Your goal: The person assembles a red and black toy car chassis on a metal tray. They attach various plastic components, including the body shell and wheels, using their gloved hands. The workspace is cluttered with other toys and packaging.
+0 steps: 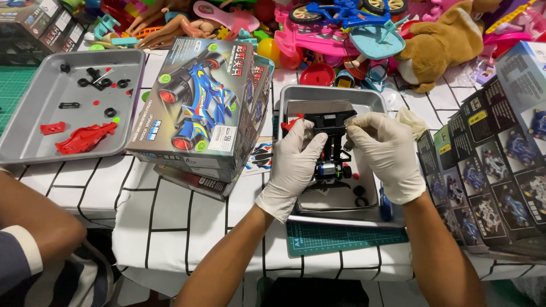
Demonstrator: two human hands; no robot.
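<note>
Between 2 gloved hands, left (pixel 293 165) and right (pixel 387 153), both grasping a black chassis (pixel 330 128).

We see a table w/ white cloth (pixel 170 227), black grid lines. Directly under our fingers (pixel 304 136): a metal tray (pixel 327 94) on a green cutting mat (pixel 341 237). Left of the fingers: stacked toy-car boxes (pixel 199 102), then a 2nd metal tray (pixel 34 119) w/ red & black parts. Right of them: flattened boxes (pixel 495 170). Beyond the fingertips: a toy heap (pixel 341 28) incl. a plush bear (pixel 449 42).
</note>
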